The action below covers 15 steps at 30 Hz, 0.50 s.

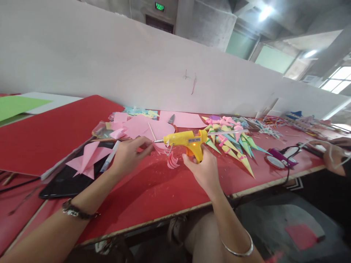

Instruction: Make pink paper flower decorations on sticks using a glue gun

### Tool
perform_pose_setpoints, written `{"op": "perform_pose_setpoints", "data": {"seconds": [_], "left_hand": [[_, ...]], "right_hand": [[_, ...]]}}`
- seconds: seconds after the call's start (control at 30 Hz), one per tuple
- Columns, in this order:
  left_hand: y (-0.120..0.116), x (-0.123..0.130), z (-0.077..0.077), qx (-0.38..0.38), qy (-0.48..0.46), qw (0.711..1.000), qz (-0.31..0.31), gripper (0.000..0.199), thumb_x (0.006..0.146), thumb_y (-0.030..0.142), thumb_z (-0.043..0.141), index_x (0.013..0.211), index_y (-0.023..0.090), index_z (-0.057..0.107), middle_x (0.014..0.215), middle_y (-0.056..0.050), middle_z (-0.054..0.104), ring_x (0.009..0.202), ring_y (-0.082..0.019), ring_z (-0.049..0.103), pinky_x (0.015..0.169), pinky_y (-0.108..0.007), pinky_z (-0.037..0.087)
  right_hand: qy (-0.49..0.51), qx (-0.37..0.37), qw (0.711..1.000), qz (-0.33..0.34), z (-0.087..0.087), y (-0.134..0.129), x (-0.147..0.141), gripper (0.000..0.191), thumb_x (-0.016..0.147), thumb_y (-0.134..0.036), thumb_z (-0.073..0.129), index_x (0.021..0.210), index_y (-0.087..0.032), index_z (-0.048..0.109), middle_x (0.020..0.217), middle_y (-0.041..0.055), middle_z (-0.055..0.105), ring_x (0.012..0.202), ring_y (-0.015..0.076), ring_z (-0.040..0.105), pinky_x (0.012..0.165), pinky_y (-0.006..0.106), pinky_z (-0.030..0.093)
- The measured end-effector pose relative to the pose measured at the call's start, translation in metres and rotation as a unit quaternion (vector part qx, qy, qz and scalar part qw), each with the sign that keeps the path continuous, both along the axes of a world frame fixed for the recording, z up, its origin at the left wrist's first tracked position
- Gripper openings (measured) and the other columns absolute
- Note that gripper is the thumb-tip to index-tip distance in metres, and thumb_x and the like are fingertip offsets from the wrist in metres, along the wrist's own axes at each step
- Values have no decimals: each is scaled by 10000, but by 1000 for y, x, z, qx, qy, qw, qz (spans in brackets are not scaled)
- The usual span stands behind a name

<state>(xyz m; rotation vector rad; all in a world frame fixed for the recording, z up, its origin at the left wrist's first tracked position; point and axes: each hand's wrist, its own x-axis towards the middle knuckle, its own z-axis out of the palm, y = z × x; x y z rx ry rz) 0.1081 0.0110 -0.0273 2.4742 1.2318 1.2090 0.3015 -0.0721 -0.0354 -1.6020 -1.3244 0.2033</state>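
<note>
My right hand [204, 168] is wrapped around the handle of a yellow hot glue gun [181, 138]. A small orange light glows on its side, and a clear glue stick [227, 132] juts from its back. The metal nozzle points left, at the fingertips of my left hand [131, 153]. Those fingers are pinched together, and what lies between them is hidden. Below the gun is a curled, fringed piece of pink paper [172, 160]. Pink paper sheets [148, 126] lie behind my left hand, with scissors [172, 119] on them.
Yellow, green and pink paper cones [233, 140] are heaped right of the gun. On the left, a folded pink paper shape [89, 160] and a marker [109, 157] rest on a black tray [60, 184]. Another person's hand [336, 157] is at far right, beyond a purple roll [282, 159].
</note>
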Motion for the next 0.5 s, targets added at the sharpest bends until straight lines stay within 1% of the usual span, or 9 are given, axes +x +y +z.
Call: {"op": "perform_pose_setpoints", "data": {"seconds": [0.17,0.33,0.5], "left_hand": [[-1,0,0,-8,-1,1000,4,249,771,367,420,604,224,536,580,24,688,540,-134,618,567,-220,443],[-1,0,-1,-6,1,1000,2,234,765,358,425,607,222,532,597,24,692,537,-129,611,578,-217,449],[0,0,-2,3,4,1000,2,227,757,346,422,601,220,528,590,23,690,524,-125,609,557,-206,446]], "right_hand": [[-11,-1,1000,-8,-1,2,1,181,673,-328,621,665,-214,481,483,-68,488,450,128,490,485,239,358],[-2,-5,1000,-4,-1,1,1,150,674,-313,596,662,-212,485,489,-67,484,453,127,489,482,237,357],[-2,-9,1000,-6,-1,1,0,140,667,-315,582,667,-210,490,495,-67,481,462,128,488,484,235,355]]}}
